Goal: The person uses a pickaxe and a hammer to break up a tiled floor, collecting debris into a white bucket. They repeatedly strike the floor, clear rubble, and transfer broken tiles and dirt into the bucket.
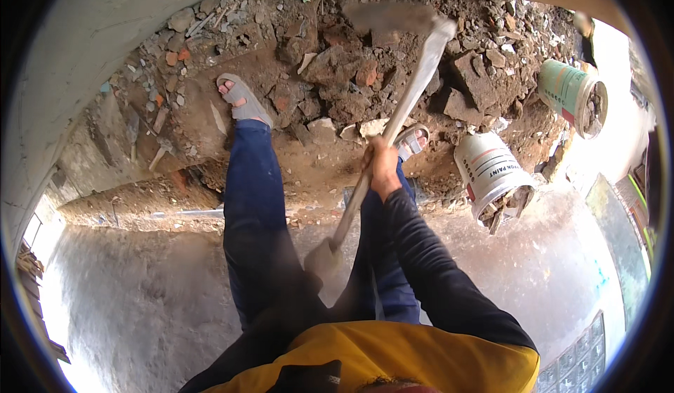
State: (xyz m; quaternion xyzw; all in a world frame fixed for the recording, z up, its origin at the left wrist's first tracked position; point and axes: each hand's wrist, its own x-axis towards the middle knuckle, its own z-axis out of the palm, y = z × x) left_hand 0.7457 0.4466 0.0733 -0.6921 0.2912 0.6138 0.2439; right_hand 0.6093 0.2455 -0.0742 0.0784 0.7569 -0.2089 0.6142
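Note:
I hold a long wooden-handled digging tool [414, 88] raised over a pile of broken bricks and earth [351, 70]. Its metal head [390, 17] is blurred at the top of the view. My right hand [382, 167] is closed around the middle of the handle. My left hand [319, 260], blurred, grips the handle's lower end close to my body. My feet in grey sandals stand on the dirt, one to the left [239, 98] and one beside the handle [412, 140].
A white bucket [491, 172] holding rubble lies tilted to the right of my feet. A green and white bucket [572, 95] lies farther right. A grey concrete floor [140, 302] spreads below the dirt edge, and a pale wall [84, 35] curves along the upper left.

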